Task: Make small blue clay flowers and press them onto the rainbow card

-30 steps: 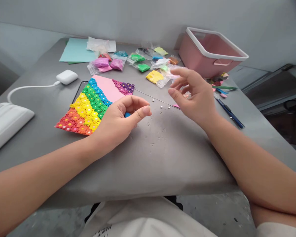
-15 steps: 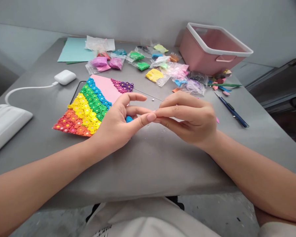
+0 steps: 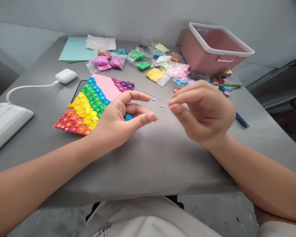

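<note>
While the flower-covered panel (image 3: 88,102) lies on the surface (image 3: 162,171) at about ten o'clock from my left hand (image 3: 117,118), that grip curls around a blue lump (image 3: 128,117), whose long axis my fingers hide; my thumb and forefinger above it stand apart. Past them, a thin rod (image 3: 150,94) runs from ten toward four o'clock, starting by the panel's purple corner. Two small white balls (image 3: 162,106) sit just beside it; as I see them, one is nearer my left forefinger, the other nearer my right. At three o'clock, my right hand (image 3: 204,112) hangs blurred, thumb and forefinger close; whether this grip pinches anything, I cannot tell. The lump lies at nine o'clock from it.
</note>
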`<control>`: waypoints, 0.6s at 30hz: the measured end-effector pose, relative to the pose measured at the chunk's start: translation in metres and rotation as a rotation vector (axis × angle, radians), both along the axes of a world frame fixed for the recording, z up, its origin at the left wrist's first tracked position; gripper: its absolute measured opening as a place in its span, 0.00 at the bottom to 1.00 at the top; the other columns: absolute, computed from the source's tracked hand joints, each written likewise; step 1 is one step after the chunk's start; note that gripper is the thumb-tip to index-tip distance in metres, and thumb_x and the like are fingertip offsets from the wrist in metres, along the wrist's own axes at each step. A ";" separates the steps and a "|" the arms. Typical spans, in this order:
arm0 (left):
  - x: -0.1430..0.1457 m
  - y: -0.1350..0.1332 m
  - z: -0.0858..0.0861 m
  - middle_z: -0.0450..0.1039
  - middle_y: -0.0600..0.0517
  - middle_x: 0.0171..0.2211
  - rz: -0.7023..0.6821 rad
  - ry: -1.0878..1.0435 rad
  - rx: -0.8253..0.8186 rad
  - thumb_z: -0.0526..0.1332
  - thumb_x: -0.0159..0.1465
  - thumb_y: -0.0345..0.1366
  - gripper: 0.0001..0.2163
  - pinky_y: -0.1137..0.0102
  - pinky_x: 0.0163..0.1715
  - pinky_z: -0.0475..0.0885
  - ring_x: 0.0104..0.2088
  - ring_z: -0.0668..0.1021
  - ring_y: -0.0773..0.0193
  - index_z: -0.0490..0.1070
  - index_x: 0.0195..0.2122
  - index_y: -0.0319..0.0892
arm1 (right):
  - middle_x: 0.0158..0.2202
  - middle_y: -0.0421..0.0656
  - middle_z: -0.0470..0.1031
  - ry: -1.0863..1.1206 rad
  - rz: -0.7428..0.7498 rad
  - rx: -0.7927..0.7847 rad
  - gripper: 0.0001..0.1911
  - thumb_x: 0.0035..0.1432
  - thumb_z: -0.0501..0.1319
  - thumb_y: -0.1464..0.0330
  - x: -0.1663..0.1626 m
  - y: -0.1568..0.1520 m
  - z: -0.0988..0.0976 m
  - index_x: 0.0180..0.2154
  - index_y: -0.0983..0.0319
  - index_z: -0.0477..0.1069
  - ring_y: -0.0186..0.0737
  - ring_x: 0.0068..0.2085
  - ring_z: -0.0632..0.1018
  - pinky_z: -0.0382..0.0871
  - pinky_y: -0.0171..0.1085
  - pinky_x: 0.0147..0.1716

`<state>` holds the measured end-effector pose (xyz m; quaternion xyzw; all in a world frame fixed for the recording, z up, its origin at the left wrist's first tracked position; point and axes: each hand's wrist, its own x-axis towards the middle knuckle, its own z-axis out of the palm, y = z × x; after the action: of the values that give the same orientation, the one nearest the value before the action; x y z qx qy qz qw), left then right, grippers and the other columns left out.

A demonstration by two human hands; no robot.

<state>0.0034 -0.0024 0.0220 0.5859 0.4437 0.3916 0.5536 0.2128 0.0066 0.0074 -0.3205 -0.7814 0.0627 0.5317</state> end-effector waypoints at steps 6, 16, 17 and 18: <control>0.001 0.002 -0.003 0.75 0.53 0.31 0.016 -0.037 0.010 0.66 0.64 0.50 0.14 0.71 0.21 0.64 0.21 0.67 0.71 0.74 0.42 0.45 | 0.22 0.37 0.67 0.263 0.077 -0.319 0.20 0.66 0.61 0.52 0.006 0.012 0.004 0.27 0.56 0.63 0.36 0.24 0.73 0.70 0.39 0.23; -0.003 0.002 -0.002 0.75 0.53 0.32 0.057 0.020 0.066 0.75 0.55 0.48 0.17 0.72 0.25 0.66 0.27 0.71 0.68 0.76 0.39 0.45 | 0.25 0.40 0.78 0.080 -0.020 -0.430 0.21 0.62 0.64 0.47 0.017 0.028 0.002 0.32 0.58 0.77 0.35 0.26 0.78 0.69 0.36 0.21; -0.004 0.001 -0.002 0.75 0.52 0.33 0.058 0.043 0.080 0.75 0.54 0.48 0.17 0.72 0.26 0.66 0.29 0.73 0.67 0.77 0.38 0.44 | 0.25 0.41 0.78 0.056 -0.040 -0.443 0.23 0.62 0.63 0.46 0.019 0.029 0.001 0.31 0.59 0.77 0.35 0.25 0.78 0.68 0.35 0.20; -0.004 0.001 -0.002 0.76 0.52 0.33 0.054 0.059 0.090 0.75 0.54 0.48 0.16 0.71 0.27 0.66 0.30 0.73 0.66 0.78 0.37 0.44 | 0.24 0.41 0.78 0.022 -0.070 -0.450 0.24 0.62 0.62 0.46 0.021 0.031 0.001 0.29 0.59 0.77 0.34 0.24 0.76 0.67 0.35 0.20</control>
<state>-0.0008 -0.0009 0.0201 0.6094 0.4572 0.4086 0.5026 0.2337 0.0379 0.0082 -0.4573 -0.7302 0.2204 0.4573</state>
